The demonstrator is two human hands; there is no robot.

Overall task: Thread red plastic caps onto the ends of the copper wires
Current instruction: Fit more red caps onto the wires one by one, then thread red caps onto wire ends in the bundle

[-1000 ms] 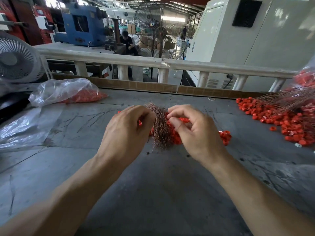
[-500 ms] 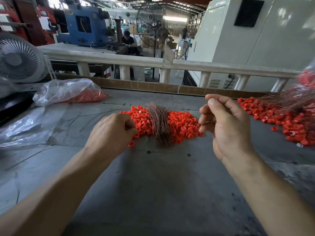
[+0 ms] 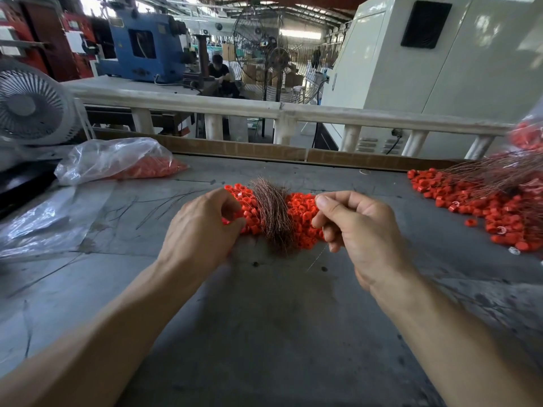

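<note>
Bagged caps [image 3: 141,168] far left; capped wires [image 3: 496,183] far right.

Factory hall: blue machine [image 3: 144,47], workbench [image 3: 264,333].

Bright red caps [image 3: 302,214], coppery-brown wire bundle [image 3: 271,212], grey table [image 3: 264,333].

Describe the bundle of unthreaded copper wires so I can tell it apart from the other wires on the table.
Start at the grey table, middle of its far half, between the left hand and right hand. There a pile of loose red caps spreads sideways, and the copper bundle lies across its centre. Unlike the splayed wires at the right edge, it is a dense brownish tuft.
</note>
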